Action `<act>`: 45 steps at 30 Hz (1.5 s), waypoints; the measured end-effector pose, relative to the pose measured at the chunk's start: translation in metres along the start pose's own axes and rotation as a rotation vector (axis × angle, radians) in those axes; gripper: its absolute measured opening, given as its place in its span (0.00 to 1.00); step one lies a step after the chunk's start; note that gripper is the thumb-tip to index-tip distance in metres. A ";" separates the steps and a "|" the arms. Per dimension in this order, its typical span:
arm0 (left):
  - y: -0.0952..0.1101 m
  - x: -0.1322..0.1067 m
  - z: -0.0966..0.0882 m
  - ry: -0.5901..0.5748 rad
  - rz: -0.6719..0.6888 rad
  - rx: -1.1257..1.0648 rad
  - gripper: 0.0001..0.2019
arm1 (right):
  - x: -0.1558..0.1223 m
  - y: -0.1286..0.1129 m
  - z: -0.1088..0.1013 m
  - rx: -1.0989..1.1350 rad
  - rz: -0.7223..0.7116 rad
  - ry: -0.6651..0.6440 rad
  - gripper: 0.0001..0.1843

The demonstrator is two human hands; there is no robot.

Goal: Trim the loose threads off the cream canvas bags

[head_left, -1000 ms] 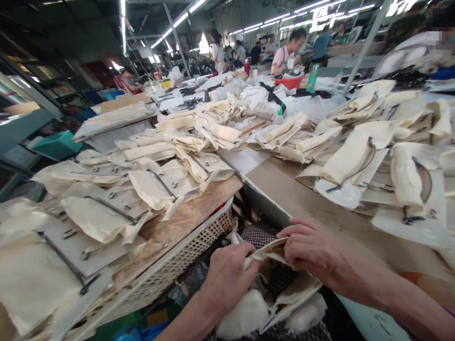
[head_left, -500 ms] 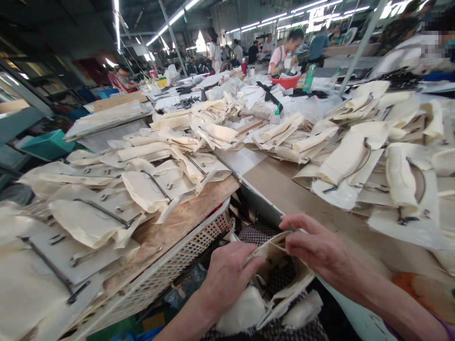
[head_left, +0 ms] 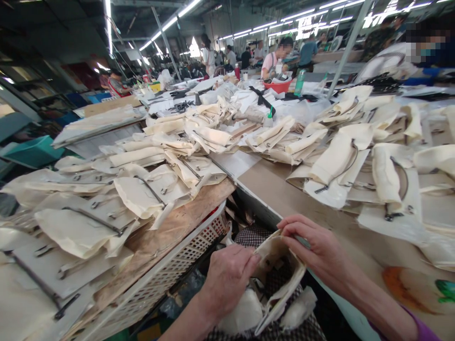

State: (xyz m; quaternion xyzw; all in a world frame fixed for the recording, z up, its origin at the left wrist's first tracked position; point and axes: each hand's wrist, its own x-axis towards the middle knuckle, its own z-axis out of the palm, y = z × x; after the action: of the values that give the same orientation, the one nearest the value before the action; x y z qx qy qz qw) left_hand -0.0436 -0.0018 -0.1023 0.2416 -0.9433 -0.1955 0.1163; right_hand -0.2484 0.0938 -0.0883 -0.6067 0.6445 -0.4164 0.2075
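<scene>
A cream, partly made bag point(head_left: 284, 289) rests in my lap over dark checked cloth point(head_left: 250, 236), its opening facing up. On the near left of its rim, my left hand point(head_left: 229, 272) is closed, thumb pressed against the fingers with the edge between them. My right hand point(head_left: 313, 244) pinches the far rim with bent fingers. A small grey-green sliver shows under that palm; what it is I cannot make out. Cream padded pieces point(head_left: 298, 310) hang at the bag's lower side. Both palms are hidden from view.
To the left, a wooden board point(head_left: 177, 213) bears several cream bag pieces point(head_left: 85, 227) with dark zips, above a white plastic basket point(head_left: 188, 244). More bag pieces point(head_left: 341, 156) cover the brown table point(head_left: 270, 182) on the right. A co-worker point(head_left: 277, 59) is beyond, near a red basin point(head_left: 279, 86).
My right hand's fingers have come down and closed on the bag's rim, where they were more raised. My left hand keeps its hold. The view has turned slightly right.
</scene>
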 end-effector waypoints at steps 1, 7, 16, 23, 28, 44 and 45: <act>0.000 0.000 0.001 0.010 0.015 -0.011 0.18 | 0.000 0.000 0.000 0.003 0.000 0.003 0.08; 0.001 0.009 -0.003 -0.064 0.030 0.056 0.15 | 0.000 -0.002 -0.005 0.007 0.026 -0.001 0.10; 0.000 0.033 -0.005 -0.046 0.137 0.007 0.16 | -0.002 0.000 -0.006 0.028 0.043 0.028 0.09; 0.003 0.042 -0.009 -0.102 0.060 -0.155 0.10 | -0.004 0.005 -0.006 0.042 0.040 0.056 0.09; 0.008 0.057 -0.013 -0.091 0.136 -0.160 0.10 | -0.005 0.007 -0.005 0.023 0.022 0.090 0.08; 0.008 0.095 0.000 -0.119 0.308 -0.179 0.06 | -0.007 0.007 0.001 0.069 0.097 0.166 0.07; 0.009 0.095 0.001 -0.110 0.295 -0.197 0.07 | -0.006 0.007 0.001 0.099 0.119 0.163 0.06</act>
State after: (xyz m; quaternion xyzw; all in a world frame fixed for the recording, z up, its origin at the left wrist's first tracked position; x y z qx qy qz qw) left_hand -0.1285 -0.0420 -0.0880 0.0771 -0.9497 -0.2809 0.1152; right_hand -0.2509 0.0989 -0.0957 -0.5204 0.6730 -0.4824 0.2085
